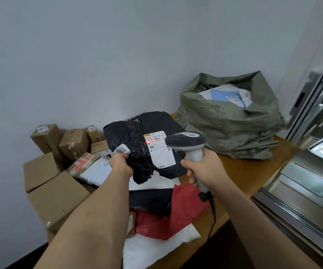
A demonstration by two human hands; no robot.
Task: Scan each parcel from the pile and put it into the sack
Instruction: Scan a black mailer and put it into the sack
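Above the wooden counter [240, 169], the left hand [120, 165] pinches the lower corner of a black plastic mailer parcel [147, 140], fingers and thumb curled into the crumpled film, and holds it tilted up so that its white shipping label [159, 150] faces the scanner. The right hand [203, 168] is wrapped around the grey grip of a corded handheld barcode scanner [187, 144], whose head points at the label from just beside it. A red scan line [150, 141] lies across the barcode near the label's top, so the parcel seems to be raised and angled for the read, clear of the pile below.

That parcel is a soft, wrinkled black bag wrapped with a band of dark tape down its middle, and a small round-cornered sticker [122, 151] sits near the gripped corner. It looks light and limp, likely to sag where unsupported.

Below it lie more soft mailers, a red one [176, 216], a black one and white ones, with brown cardboard boxes [55, 195] stacked to the left. The green woven sack [228, 131] stands on the counter's far end, mouth open, with white and blue parcels already showing inside; it is within easy reach for the drop once the scan registers.
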